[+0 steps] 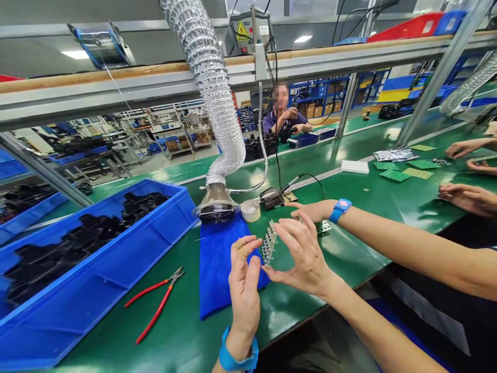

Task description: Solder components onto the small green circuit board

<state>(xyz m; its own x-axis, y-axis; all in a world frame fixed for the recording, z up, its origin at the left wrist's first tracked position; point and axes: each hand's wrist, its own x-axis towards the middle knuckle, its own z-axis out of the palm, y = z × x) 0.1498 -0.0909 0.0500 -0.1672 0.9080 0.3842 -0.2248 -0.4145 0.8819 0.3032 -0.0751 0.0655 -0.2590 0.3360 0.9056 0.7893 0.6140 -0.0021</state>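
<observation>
Currently holding the circuit board (268, 242) on edge, centre frame, just above the blue cloth (217, 264). My left hand (244, 282) pinches its near edge between thumb and fingertips. My right hand (306, 254) is fanned out, with the thumb propping the lower corner and the other fingers barely on it. I grip by the edges only, probably to keep skin off the pins bristling from the face. It's tilted up so I can look along the rows.

The cloth is likely there as a soft pad under the work. The hose (209, 77) drops from top centre and its nozzle (216, 204) sits at the far end of the cloth, close to where fumes would rise. The tape roll (250, 210) and iron stand (274, 197) are just behind, within reach.

A co-worker's hand (316, 210) with a blue wristband lies flat on the table right behind mine, near another board.

The red pliers (155, 300) are parked lower left, clear of the cloth. The blue bin (116, 282) of black parts is further left. More green boards (396, 175) are at the upper right, next to other people's hands.
</observation>
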